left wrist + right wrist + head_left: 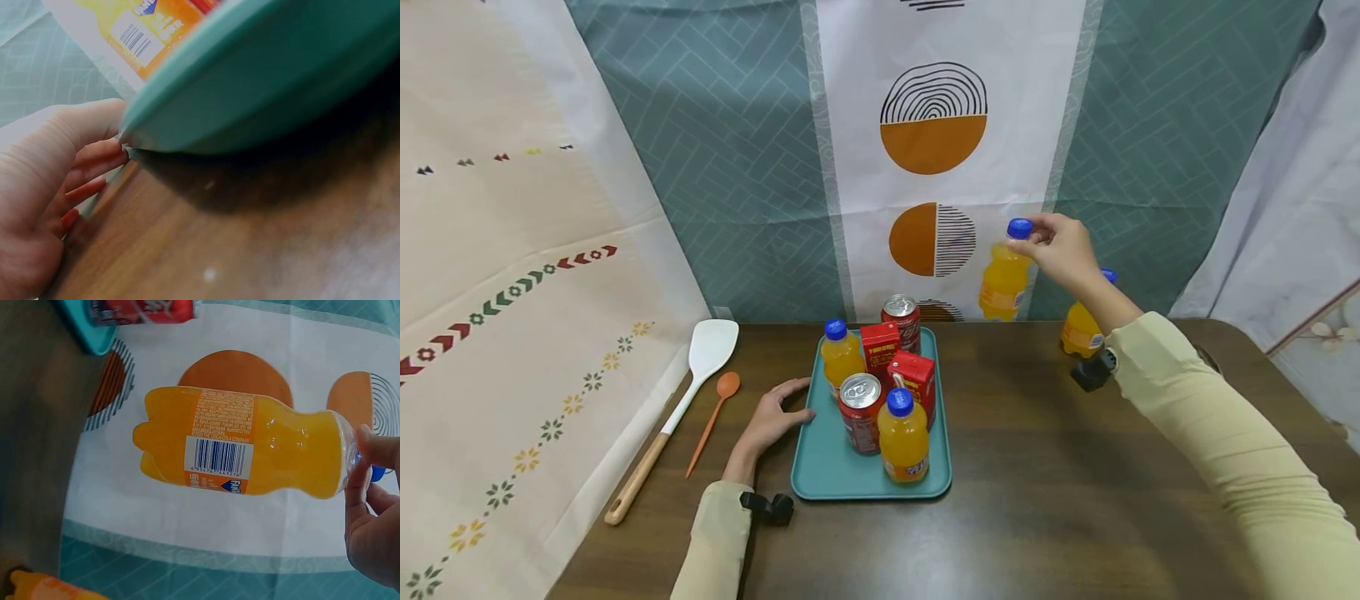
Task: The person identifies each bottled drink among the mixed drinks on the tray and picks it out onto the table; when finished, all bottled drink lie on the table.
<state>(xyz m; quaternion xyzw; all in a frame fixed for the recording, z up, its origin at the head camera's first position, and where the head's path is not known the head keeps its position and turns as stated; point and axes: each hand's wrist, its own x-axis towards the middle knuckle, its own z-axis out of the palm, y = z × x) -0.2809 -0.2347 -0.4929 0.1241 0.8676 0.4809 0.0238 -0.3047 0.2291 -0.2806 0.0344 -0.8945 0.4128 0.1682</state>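
Observation:
My right hand pinches an orange soda bottle at its neck, just below the blue cap. It hangs above the table's back edge, and its barcode label shows in the right wrist view. At the left side of a teal tray, my left hand touches the rim with fairly straight fingers. On that tray stand two orange soda bottles, two soda cans and two red drink cartons. The left wrist view shows the fingertips right at the rim.
Another orange soda bottle stands at the back right, partly behind my right forearm. Left of the tray lie a white spatula with a wooden handle and a small orange spoon. A patterned cloth hangs behind the wooden table.

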